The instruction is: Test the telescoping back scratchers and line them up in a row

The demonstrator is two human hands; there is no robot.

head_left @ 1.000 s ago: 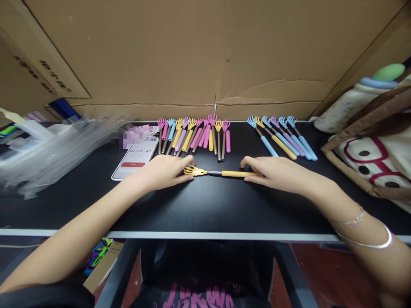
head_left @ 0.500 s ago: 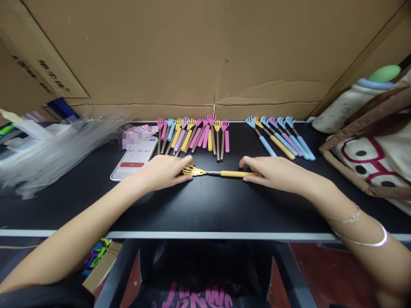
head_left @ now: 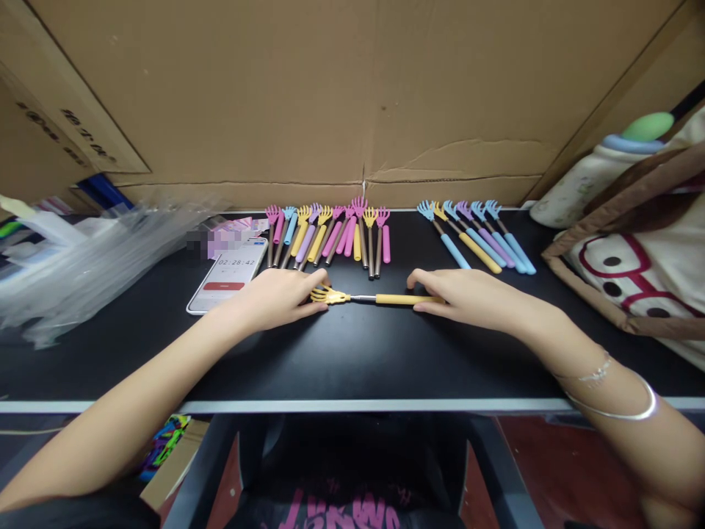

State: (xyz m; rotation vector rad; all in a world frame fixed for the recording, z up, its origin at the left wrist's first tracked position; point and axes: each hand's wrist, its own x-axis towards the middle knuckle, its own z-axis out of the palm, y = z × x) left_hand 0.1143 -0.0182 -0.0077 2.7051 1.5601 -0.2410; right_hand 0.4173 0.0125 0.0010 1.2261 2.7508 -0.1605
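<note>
A yellow back scratcher (head_left: 396, 299) lies crosswise on the black table, claw to the left and sleeve to the right, a short metal rod showing between them. My left hand (head_left: 280, 297) rests around the claw, thumb and forefinger apart on either side of it. Around the sleeve's right end is my right hand (head_left: 468, 294), its thumb and forefinger also spread, and the palm hides the sleeve's tip. Behind the hands lie a row of pink, yellow, blue and purple back scratchers (head_left: 330, 231) with loose sleeves among them, and a sleeved group (head_left: 479, 235) to the right.
A phone (head_left: 228, 275) running a timer lies left of the row, near clear plastic bags (head_left: 110, 257). On the right stand a leaning bottle (head_left: 584, 180) and a brown-trimmed bag (head_left: 584, 294). A cardboard wall (head_left: 275, 95) closes the back.
The view has shifted slightly, and the phone's timer has advanced one second. Both hands and the yellow back scratcher keep the same arrangement.
</note>
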